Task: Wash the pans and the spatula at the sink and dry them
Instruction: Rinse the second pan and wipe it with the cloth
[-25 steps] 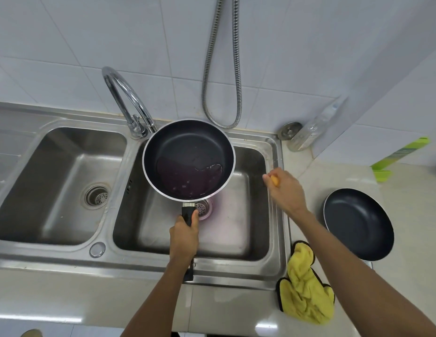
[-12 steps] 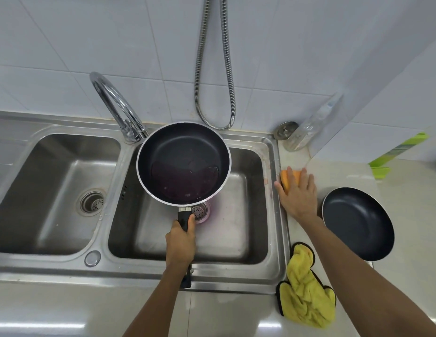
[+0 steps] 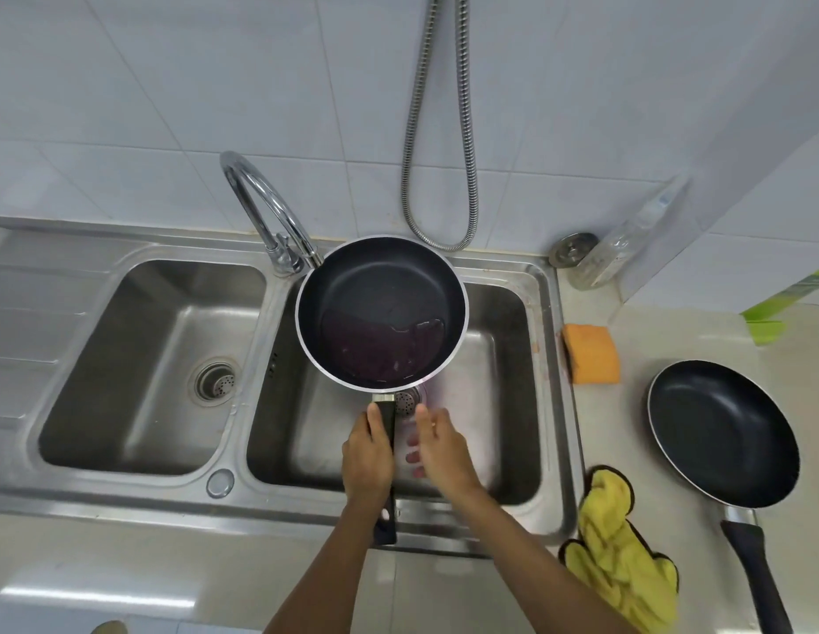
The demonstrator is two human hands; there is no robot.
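- Gripping the black handle (image 3: 388,421) with fingers wrapped round it, the left hand (image 3: 368,455) holds the small pan (image 3: 382,313) out ahead of the grip, above the right basin (image 3: 512,404) of the sink.
- Just to the right of that grip, the right hand (image 3: 444,450) hangs loose and holds nothing, a thin gap away from the handle.
- Water pools in the side of the pan closest to the grip. No suds show, so I judge this pan to be at the rinsing stage, with tipping out and drying left to do.
- Well off to the right of the grip, on the counter, lie the orange sponge (image 3: 590,354), the yellow cloth (image 3: 622,574) and the second pan (image 3: 723,432). Whether that pan is washed I cannot tell.
- No spatula shows, so that part is either undone or out of view.
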